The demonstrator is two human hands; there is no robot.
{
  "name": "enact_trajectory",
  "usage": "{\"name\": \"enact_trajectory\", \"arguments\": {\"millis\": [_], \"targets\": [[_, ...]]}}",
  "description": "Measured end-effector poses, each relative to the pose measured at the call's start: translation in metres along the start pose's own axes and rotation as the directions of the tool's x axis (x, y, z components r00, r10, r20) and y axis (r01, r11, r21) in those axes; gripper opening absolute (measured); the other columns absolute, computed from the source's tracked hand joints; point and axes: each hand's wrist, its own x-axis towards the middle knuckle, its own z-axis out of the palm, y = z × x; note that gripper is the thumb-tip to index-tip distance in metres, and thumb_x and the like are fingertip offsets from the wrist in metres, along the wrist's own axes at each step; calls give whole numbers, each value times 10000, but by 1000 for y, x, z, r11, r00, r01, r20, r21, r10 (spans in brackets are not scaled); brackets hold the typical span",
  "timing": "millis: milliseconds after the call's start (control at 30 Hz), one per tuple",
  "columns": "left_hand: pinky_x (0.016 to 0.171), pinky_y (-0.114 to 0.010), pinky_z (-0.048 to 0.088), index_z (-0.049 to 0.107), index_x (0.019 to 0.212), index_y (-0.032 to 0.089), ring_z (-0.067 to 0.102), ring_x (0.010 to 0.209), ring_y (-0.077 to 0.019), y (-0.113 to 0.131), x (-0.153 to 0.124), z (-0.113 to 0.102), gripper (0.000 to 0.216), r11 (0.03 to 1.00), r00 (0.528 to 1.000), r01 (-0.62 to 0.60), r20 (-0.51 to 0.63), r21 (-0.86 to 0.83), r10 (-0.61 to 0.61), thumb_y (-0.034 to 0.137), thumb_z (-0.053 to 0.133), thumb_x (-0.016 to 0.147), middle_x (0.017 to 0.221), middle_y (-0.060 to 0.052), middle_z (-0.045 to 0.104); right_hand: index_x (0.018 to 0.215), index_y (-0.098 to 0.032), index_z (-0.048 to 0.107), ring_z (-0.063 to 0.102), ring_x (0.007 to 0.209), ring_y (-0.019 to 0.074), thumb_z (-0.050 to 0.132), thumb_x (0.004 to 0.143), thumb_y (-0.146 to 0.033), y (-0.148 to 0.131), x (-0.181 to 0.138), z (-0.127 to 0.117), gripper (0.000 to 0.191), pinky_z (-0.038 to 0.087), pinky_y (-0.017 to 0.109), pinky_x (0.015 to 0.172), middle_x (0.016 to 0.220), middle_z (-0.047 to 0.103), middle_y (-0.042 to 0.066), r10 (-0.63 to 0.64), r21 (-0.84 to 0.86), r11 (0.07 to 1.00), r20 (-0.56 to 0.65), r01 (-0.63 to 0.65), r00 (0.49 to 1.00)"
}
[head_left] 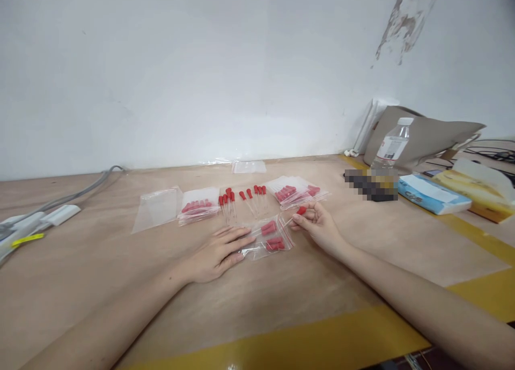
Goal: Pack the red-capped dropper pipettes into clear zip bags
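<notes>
Apparently mid-bagging, the right hand [317,224] pinches a slim red-bulbed dropper [301,211] by a clear plastic bag [258,252] partly under the open left hand [215,254]; insertion likely needs straight aim.

The small clear bag [258,250] is lying flat, its mouth facing right, a thin red line running along that end! Inside, two bunches are showing: an upper bunch of red bulbs [268,228] and a lower bunch of red bulbs [275,245], both sitting near the mouth. And right at the opening, a single dropper [300,211] is slanting, red bulb higher and outside, slim pale stem pointing down-left; its tip is blurring into the plastic.
</notes>
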Motion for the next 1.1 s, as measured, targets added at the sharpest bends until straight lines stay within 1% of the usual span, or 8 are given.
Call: {"name": "enact_trajectory", "arguments": {"millis": [267, 433, 600, 667, 733, 833, 967, 1100], "targets": [[1068, -423, 248, 286, 1360, 322, 291, 1296, -206, 1, 0, 0, 423, 1000, 1000, 13, -7, -21, -13, 339, 335, 940, 1420, -8, 308, 724, -185, 467, 592, 590, 109, 781, 496, -416, 5, 6, -4, 451, 533, 305, 658, 639, 567, -39, 73, 35, 997, -139, -69, 988], [1064, -424, 253, 266, 1368, 320, 296, 1293, -211, 2, 0, 0, 438, 1000, 1000, 11, -14, -27, -12, 347, 342, 937, 1419, -8, 311, 663, -186, 506, 496, 508, 95, 748, 535, -422, 9, -1, 3, 362, 445, 251, 500, 576, 541, -37, -4, -249, 969, -9, 1, 1000], [1060, -432, 257, 243, 1377, 310, 302, 1289, -214, 3, 0, -1, 451, 1000, 1000, 19, 9, -15, -19, 342, 340, 938, 1420, -14, 308, 657, -186, 644, 486, 555, 117, 692, 608, -338, 14, 0, 7, 166, 406, 252, 526, 585, 533, -13, -147, -551, 817, 84, 169, 986], [1060, -432, 257, 240, 1379, 304, 303, 1288, -215, 3, 0, -2, 455, 1000, 1000, 17, 8, -16, -17, 341, 340, 937, 1419, -20, 312, 698, -204, 681, 523, 603, 137, 652, 648, -328, 13, 1, 9, 137, 434, 276, 576, 639, 572, 7, -156, -560, 801, 145, 211, 977], [1063, -427, 253, 240, 1380, 304, 299, 1290, -213, 2, 0, -2, 456, 1000, 1000, 15, 5, -15, -15, 342, 341, 936, 1420, -20, 310, 740, -213, 692, 571, 676, 160, 595, 703, -347, 8, 0, 13, 170, 463, 313, 663, 707, 618, 20, -110, -474, 852, 252, 222, 961], [1068, -418, 247, 239, 1380, 304, 290, 1294, -208, 1, 0, -1, 457, 1000, 1000, 18, 4, -10, -18, 347, 339, 937, 1422, -17, 305, 783, -205, 674, 615, 766, 180, 529, 751, -409, -1, -3, 18, 252, 473, 349, 769, 763, 656, 20, 18, -269, 959, 371, 89, 928], [1062, -422, 254, 238, 1381, 304, 297, 1291, -215, 0, 0, 0, 458, 1000, 1000, 8, -6, -5, -8, 353, 336, 937, 1417, -23, 314, 845, -178, 631, 616, 705, 166, 552, 719, -493, -7, -1, 17, 348, 487, 345, 731, 737, 663, 29, 135, -145, 985, 303, -95, 943], [1056, -422, 265, 249, 1376, 312, 307, 1286, -215, 0, 0, 0, 450, 1000, 1000, -4, -20, -8, 4, 355, 338, 936, 1416, -20, 317, 883, -162, 609, 585, 722, 154, 623, 660, -498, -1, 6, 8, 403, 473, 312, 692, 853, 651, 60, 34, -407, 913, 138, 25, 990]]}}
